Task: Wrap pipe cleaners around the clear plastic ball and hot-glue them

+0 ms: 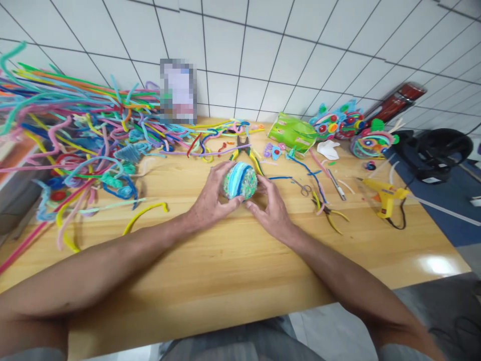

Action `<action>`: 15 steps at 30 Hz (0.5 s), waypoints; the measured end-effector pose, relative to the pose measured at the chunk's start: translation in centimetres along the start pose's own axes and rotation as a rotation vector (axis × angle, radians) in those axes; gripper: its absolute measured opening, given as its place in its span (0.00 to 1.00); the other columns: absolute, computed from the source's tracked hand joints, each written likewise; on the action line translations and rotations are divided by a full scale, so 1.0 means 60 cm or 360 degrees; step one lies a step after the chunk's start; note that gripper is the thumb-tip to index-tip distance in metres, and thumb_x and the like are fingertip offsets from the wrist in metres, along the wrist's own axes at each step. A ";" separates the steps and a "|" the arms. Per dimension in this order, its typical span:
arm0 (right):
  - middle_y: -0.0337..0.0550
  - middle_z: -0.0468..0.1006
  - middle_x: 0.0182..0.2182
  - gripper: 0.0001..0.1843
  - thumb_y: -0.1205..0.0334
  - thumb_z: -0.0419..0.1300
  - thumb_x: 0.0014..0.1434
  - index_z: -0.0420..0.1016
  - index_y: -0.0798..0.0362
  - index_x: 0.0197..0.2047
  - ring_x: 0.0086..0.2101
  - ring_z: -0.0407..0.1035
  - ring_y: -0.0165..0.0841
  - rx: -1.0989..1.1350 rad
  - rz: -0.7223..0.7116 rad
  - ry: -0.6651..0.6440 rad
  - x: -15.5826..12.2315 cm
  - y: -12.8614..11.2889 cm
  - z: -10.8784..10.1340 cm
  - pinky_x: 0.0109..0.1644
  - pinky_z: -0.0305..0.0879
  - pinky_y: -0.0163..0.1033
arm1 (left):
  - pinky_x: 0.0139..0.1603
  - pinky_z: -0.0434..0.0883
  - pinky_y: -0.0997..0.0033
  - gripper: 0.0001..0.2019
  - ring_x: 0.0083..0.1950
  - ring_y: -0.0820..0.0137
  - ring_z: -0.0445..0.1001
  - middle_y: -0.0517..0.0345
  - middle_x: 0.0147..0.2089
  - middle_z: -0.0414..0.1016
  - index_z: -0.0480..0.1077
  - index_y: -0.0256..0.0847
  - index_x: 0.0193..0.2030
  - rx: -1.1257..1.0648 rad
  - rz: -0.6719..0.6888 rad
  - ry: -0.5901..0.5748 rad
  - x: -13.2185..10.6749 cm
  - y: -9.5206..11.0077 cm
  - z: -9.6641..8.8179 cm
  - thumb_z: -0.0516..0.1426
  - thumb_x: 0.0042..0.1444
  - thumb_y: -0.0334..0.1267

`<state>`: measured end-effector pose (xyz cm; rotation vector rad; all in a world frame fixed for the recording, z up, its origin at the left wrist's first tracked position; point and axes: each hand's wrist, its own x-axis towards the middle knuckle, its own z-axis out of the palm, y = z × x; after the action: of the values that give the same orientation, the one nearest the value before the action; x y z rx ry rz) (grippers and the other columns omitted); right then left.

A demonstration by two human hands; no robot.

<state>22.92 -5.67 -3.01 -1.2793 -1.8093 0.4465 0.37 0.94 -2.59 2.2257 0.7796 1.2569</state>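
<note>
While our forearms stretch out across the wooden table (pixel 233 271), our left hand (pixel 210 200) and right hand (pixel 272 208) cup a fuzzy blue-green ball (pixel 240 181) between curled fingers at mid-table. We judge it light, soft and springy, best held by its sides. Beyond lie pliers (pixel 244 148) and heaped pipe cleaners (pixel 82 130).

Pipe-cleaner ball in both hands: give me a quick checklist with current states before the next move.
1. Left hand grips the pipe-cleaner ball: ok.
2. Right hand touches the ball's right side: ok.
3. Ball rests on the wooden table or is lifted: cannot tell.
4. Pliers lie just behind the ball, within view: ok.
5. Glue gun lies apart from both hands, to the right: ok.
6. Loose pipe cleaners piled on the left, not under the hands: ok.
</note>
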 end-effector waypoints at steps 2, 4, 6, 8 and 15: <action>0.61 0.72 0.71 0.41 0.54 0.68 0.69 0.56 0.46 0.78 0.66 0.73 0.49 -0.0018 0.0011 -0.0012 0.001 -0.001 -0.002 0.66 0.77 0.62 | 0.80 0.67 0.38 0.39 0.80 0.48 0.65 0.41 0.77 0.64 0.54 0.49 0.80 0.0002 -0.0025 0.0001 0.000 0.002 -0.001 0.65 0.68 0.53; 0.60 0.73 0.70 0.40 0.54 0.67 0.69 0.58 0.47 0.78 0.66 0.73 0.49 -0.0059 -0.0004 0.0016 0.005 0.000 -0.008 0.67 0.76 0.63 | 0.81 0.66 0.38 0.40 0.80 0.49 0.65 0.42 0.78 0.64 0.55 0.50 0.80 -0.0022 -0.0057 0.0047 0.000 0.005 -0.003 0.66 0.68 0.54; 0.58 0.75 0.69 0.35 0.54 0.65 0.70 0.62 0.47 0.76 0.67 0.71 0.49 -0.0144 -0.0040 0.0071 0.013 0.007 -0.018 0.69 0.74 0.64 | 0.82 0.64 0.38 0.39 0.81 0.49 0.64 0.42 0.78 0.63 0.55 0.51 0.80 -0.0070 -0.0084 0.0118 0.002 0.009 -0.006 0.65 0.69 0.54; 0.56 0.76 0.68 0.28 0.54 0.63 0.71 0.69 0.46 0.72 0.68 0.71 0.49 -0.0277 -0.0077 0.0102 0.023 0.020 -0.030 0.72 0.70 0.65 | 0.83 0.63 0.38 0.38 0.81 0.49 0.63 0.43 0.79 0.63 0.55 0.52 0.80 -0.0118 -0.0096 0.0171 0.004 0.014 -0.008 0.65 0.69 0.54; 0.55 0.81 0.61 0.09 0.60 0.64 0.69 0.84 0.48 0.50 0.61 0.74 0.50 -0.0530 -0.0109 -0.0053 0.040 0.065 -0.044 0.68 0.71 0.64 | 0.82 0.63 0.38 0.40 0.82 0.49 0.62 0.43 0.79 0.61 0.54 0.52 0.80 -0.0125 -0.0137 0.0210 0.003 0.012 -0.007 0.64 0.69 0.58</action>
<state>27.04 -2.40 -3.16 -1.4322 -2.0082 0.1313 0.23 0.57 -1.80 2.0414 0.8509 1.3787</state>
